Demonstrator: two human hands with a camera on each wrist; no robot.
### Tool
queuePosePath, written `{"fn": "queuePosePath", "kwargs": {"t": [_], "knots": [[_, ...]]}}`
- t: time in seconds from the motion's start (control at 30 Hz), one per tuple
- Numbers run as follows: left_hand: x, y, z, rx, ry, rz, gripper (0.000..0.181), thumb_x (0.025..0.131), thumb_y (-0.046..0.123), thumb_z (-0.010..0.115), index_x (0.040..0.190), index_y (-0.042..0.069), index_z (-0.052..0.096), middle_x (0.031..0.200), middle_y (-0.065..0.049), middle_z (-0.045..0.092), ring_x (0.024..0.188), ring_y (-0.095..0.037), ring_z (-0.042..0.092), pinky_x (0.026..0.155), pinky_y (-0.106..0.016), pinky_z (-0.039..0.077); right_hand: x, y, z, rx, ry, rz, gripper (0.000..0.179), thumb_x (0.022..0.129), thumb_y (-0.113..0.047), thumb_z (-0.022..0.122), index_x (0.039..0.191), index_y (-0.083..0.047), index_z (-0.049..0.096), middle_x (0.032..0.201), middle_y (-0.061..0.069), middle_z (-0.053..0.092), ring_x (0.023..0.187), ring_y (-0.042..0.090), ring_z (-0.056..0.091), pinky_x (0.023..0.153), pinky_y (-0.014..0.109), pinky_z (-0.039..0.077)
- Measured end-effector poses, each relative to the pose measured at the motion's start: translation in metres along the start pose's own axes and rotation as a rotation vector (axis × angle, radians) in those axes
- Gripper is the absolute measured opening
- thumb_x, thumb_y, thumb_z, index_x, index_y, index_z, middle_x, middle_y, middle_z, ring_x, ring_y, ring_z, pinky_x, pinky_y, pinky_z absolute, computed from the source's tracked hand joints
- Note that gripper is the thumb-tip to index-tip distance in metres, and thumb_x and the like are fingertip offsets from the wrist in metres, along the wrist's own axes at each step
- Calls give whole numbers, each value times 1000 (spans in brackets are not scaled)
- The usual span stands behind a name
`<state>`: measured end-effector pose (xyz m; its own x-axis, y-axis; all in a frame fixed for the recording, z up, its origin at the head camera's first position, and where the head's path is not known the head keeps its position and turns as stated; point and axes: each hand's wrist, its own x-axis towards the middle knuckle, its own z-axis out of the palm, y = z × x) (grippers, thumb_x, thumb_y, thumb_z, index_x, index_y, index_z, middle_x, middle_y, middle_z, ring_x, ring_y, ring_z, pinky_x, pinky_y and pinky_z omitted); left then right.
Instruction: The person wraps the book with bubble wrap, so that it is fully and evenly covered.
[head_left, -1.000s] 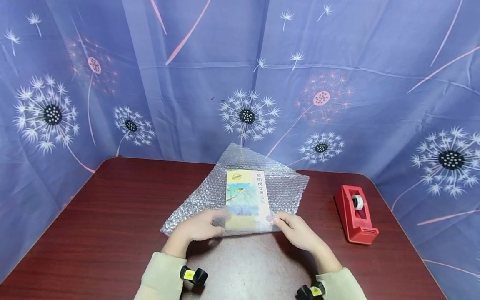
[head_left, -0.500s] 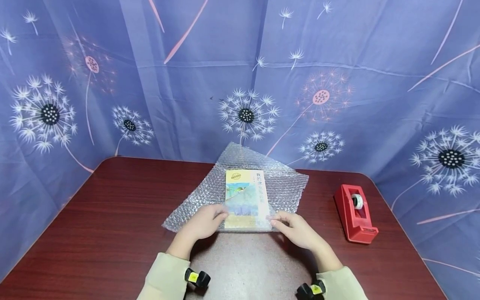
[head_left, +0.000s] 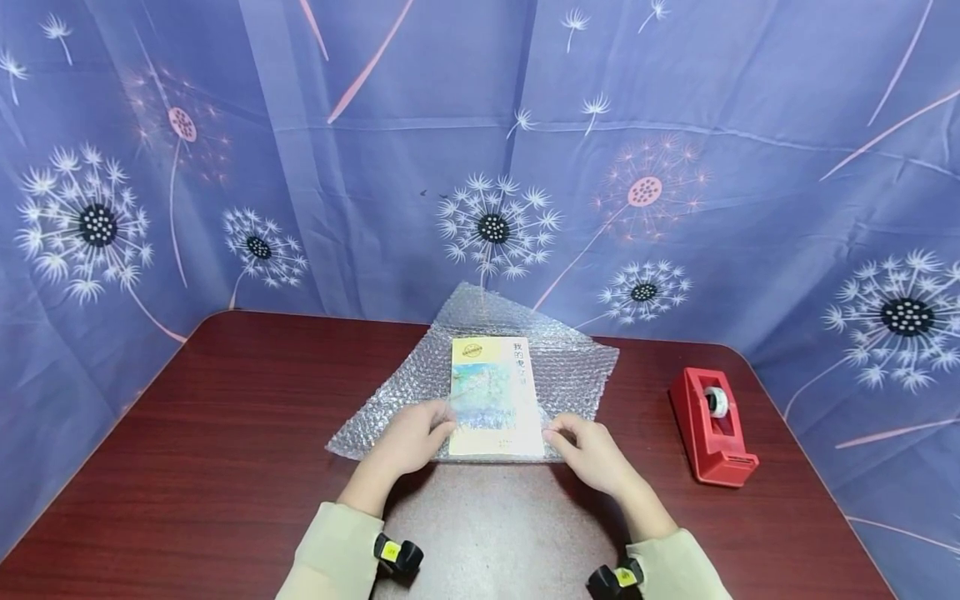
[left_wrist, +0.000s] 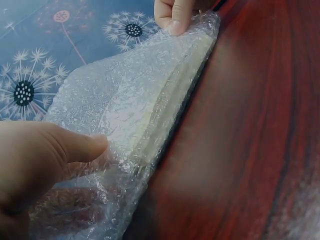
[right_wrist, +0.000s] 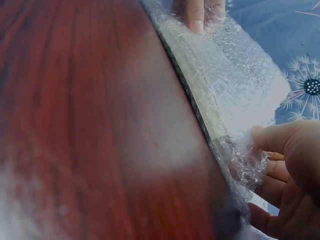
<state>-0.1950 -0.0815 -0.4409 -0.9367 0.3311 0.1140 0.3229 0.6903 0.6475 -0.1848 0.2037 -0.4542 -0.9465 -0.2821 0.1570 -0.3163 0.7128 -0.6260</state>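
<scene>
A book with a pale yellow and blue cover lies face up on a sheet of clear bubble wrap. The sheet's near part is folded up over the book's near edge, and the spread corners reach out behind and to both sides. At the book's left, my left hand pinches this folded flap, thumb on top and fingers showing through the plastic in the left wrist view. My right hand pinches the flap at the book's right side. Seen from the right wrist, the thumb presses the film against the curled fingers.
A red tape dispenser with a white roll stands on the right of the dark red wooden table. Behind the table hangs a blue curtain with dandelion prints. Each wrist wears a small black camera.
The bubble wrap flap has been drawn farther over the book, hazing more of its cover. My left hand has shifted slightly away from me; the right hand has hardly moved.
</scene>
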Motion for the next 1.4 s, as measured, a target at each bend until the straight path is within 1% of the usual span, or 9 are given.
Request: {"fn": "queuePosePath", "kwargs": {"t": [0.23,0.43,0.67,0.73,0.9,1.03,1.17,1.27,1.4], "knots": [[2,-5,2,33,27,-65,13,89,24,66,96,14,61,77,1,61,71,-14,56,65,-33,47,2,-1,0,-13,1,28,11,92,-23,62,82,-19,60,66,-9,46,61,5,40,59,21,36],[3,-9,3,74,32,-117,52,86,30,69,131,12,51,79,-4,63,69,-17,56,73,-39,50,1,-2,1,-11,8,35,10,91,-20,63,81,-18,60,66,-9,48,62,5,41,59,21,37],[3,-6,5,101,41,-70,72,86,26,70,147,15,33,78,-5,65,62,-14,56,63,-35,50,1,-1,2,-9,18,33,10,89,-17,65,80,-19,60,69,-9,53,61,4,41,58,20,37],[3,-3,5,134,51,-51,74,86,26,70,147,15,32,94,-8,69,71,-19,62,70,-38,53,1,-1,2,-3,14,33,11,88,-15,66,80,-18,59,72,-7,57,63,5,44,59,21,40],[1,1,6,200,62,-23,70,86,24,69,147,15,34,141,-11,50,110,-33,61,93,-47,50,1,-3,4,5,1,48,14,85,-11,68,84,-17,56,88,-2,69,85,14,64,76,32,52],[0,3,7,284,90,19,58,86,23,69,139,14,47,146,-11,42,114,-33,58,89,-47,51,1,-4,4,-3,-20,39,18,87,-8,66,102,-13,59,108,6,68,101,23,66,87,43,52],[-1,5,9,386,129,90,41,84,22,71,123,15,62,148,-13,39,126,-36,48,99,-51,45,0,-5,5,-79,-32,-75,38,89,-4,61,126,-13,59,125,10,59,105,24,63,87,42,51],[-1,6,10,452,136,132,29,84,22,71,113,16,68,148,-14,40,132,-38,41,105,-54,38,0,-5,7,-135,-25,-149,39,90,-2,58,127,-14,61,131,13,55,114,28,59,88,46,50],[-1,6,12,500,126,137,21,86,23,68,106,18,71,146,-11,43,135,-37,38,109,-54,32,0,-7,7,-155,-38,-163,35,92,-4,55,124,-13,64,136,14,52,125,32,50,93,58,44]]}}
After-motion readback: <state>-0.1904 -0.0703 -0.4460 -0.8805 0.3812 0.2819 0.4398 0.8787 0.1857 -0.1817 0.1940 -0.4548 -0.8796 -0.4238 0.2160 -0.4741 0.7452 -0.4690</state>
